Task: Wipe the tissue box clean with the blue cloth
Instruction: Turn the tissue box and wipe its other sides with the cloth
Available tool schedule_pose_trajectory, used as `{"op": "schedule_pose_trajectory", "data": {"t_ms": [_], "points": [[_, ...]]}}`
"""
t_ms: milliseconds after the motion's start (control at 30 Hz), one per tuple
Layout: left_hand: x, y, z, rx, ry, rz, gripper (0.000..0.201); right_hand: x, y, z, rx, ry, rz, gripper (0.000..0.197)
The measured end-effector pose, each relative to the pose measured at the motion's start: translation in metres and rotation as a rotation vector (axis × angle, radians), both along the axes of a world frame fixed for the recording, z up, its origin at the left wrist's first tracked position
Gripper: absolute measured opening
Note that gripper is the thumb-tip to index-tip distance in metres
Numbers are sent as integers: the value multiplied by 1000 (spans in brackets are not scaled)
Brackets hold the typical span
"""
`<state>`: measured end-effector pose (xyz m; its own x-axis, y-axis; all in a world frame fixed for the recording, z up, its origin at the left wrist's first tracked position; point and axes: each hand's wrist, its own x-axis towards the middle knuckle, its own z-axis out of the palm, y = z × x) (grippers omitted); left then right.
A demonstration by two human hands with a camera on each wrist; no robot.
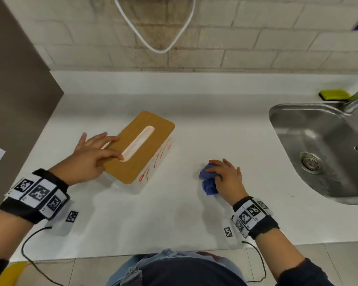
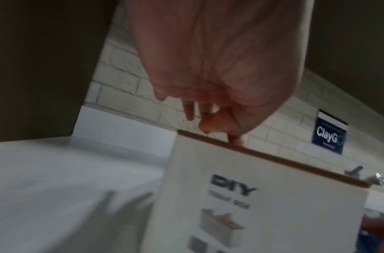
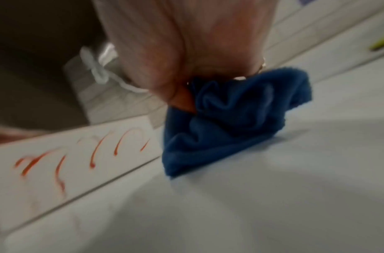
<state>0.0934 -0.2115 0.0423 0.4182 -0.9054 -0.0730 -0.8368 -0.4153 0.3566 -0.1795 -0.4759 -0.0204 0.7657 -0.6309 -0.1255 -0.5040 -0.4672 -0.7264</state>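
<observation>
Cloth gathered, box steadied — the red marks are not yet wiped.

The tissue box (image 1: 140, 148) sits left of centre on the white counter (image 1: 174, 213), angled, red streaks (image 3: 91, 150) on its white side wall. It looks light and stiff, likely to slide under rubbing, so the left hand (image 1: 91, 157) rests on the wooden lid, fingers nearly straight, fingertips at the slot. The right hand (image 1: 225, 178) curls round the blue cloth (image 1: 209, 182), bunched on the counter well right of the box — soft, best kept wadded. Open counter lies between them; the sink (image 1: 287, 120) is further right, the counter's front edge close.
</observation>
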Motion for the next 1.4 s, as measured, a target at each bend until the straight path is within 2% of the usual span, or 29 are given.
{"op": "schedule_pose_trajectory", "data": {"t_ms": [67,100,167,200,267,333,367,400,467,533,633,766,833,900,1000,1100,1200,1400], "points": [[-14,-6,4,-40,30,185,29,2,3,-9,-238,265,201,38],[-24,-10,4,-31,36,241,28,1,3,-11,-299,394,283,37],[-48,-17,-4,-34,-28,260,59,0,1,-14,-374,587,407,61],[-60,-19,-7,-51,-91,270,70,-1,-1,-17,-380,598,419,67],[-76,-21,-14,-93,-161,322,79,-1,-4,-19,-394,451,420,54],[-84,-21,-23,-128,-179,338,81,2,-8,-22,-377,277,390,25],[-85,-21,-29,-157,-186,328,82,4,-10,-21,-379,223,375,13],[-85,-21,-34,-184,-180,319,83,7,-12,-16,-386,211,371,11],[-85,-22,-40,-208,-129,322,86,11,-19,-12,-329,237,317,15],[-84,-22,-43,-226,-83,323,88,17,-29,-2,-160,192,195,16],[-80,-21,-41,-254,-5,312,83,26,-36,19,45,-84,-22,18],[-74,-19,-25,-327,256,260,75,35,-22,47,248,-498,-282,11],[-70,-21,-18,-336,398,234,66,41,-13,56,273,-650,-275,11],[-63,-24,-12,-328,534,217,51,49,-2,57,304,-746,-186,25],[-54,-28,-5,-345,691,234,26,58,15,47,223,-728,-140,32],[-49,-30,-3,-353,781,224,35,70,27,35,39,-715,-71,43],[-49,-31,-4,-331,794,215,38,84,44,35,-138,-618,55,35],[-40,-31,-4,-370,827,291,32,88,74,22,-165,-565,302,32]]}}
